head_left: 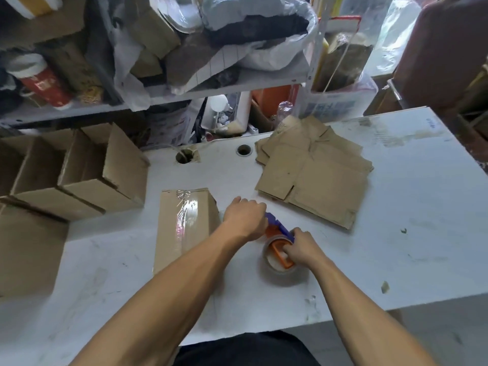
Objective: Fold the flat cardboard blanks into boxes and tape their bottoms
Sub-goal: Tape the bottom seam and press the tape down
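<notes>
Cardboard box [184, 228] taped, at nine o'clock of tape dispenser [280, 241], left hand [244, 216] curled on its blue end, right hand [301, 247] gripping its orange core, flat blanks [317, 170] at one o'clock

Both hands [244, 217] [301, 247] curled, close together

Matt cardboard box [184, 228], glossy tape strip [186, 215].

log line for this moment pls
stage: between boxes | left hand: on tape dispenser | right hand: grips dispenser | taped box: on table | flat blanks: stacked
</notes>
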